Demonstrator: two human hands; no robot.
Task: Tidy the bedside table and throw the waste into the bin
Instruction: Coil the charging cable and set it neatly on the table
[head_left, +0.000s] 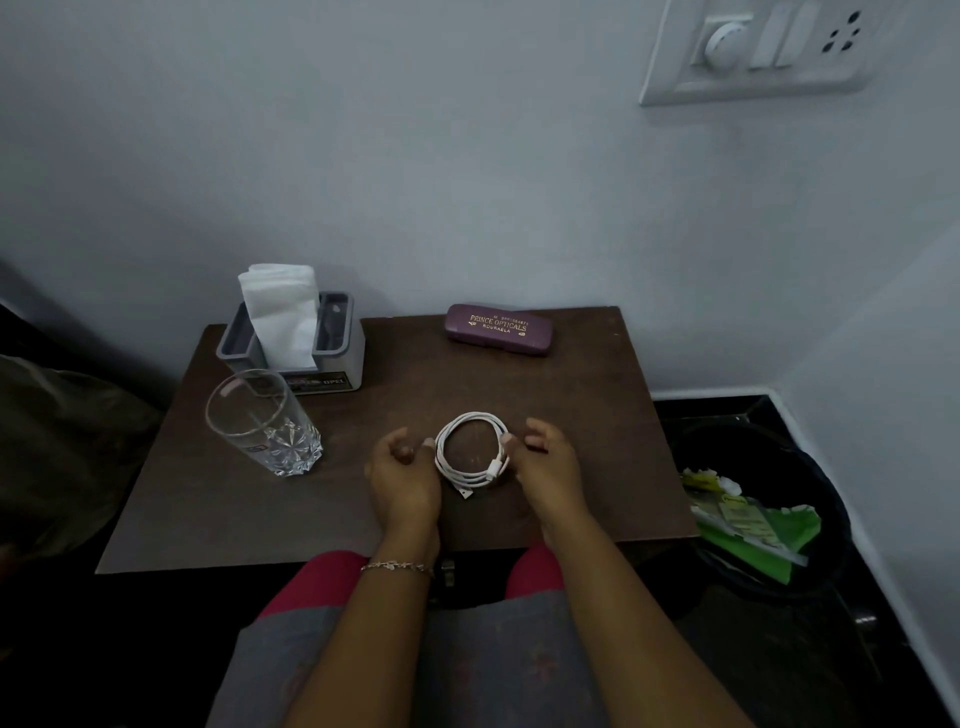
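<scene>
I see the coiled cable flat on the bench, dead between my hands; left hand and right hand flank it, fingers loosely curled, tips touching its rim, gripping nothing; both equally near; the bin sits to the right.

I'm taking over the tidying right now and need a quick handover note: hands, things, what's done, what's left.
Left hand: fingers curled, a fingertip at the left edge of the coiled cable; I can't confirm a grip.
Right hand: the same at the coil's right edge.
Table: cable front centre, glass front left, tissue holder back left, glasses case at the back.
Bin: on the floor to the right, with wrappers inside.
Done: cable coiled; no loose waste visible on the table.
Left: probably just placing the cable.
</scene>
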